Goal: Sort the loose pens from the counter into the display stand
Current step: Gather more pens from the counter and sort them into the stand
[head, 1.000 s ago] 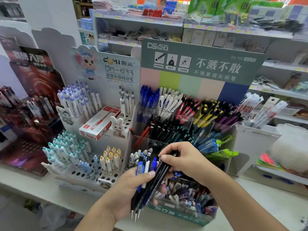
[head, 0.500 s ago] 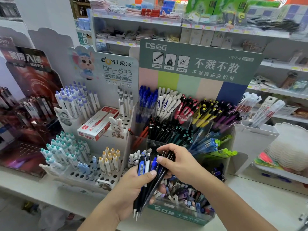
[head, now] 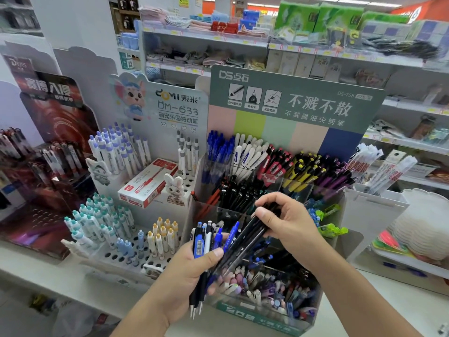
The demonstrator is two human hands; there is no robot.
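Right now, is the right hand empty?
No, the right hand is pinching some black pens that it pulls from the bunch in the left hand.

Behind the white desk [head: 36,271] ran grey metal shelving [head: 243,42] with yellow price tags along its edges, stocked with folded cloths [head: 184,20] and green packets [head: 320,18]. A white wall panel [head: 77,25] stood at the left, beside darker shelves [head: 126,10]. An orange wall band [head: 427,8] showed at the top right under bright, even shop lighting.
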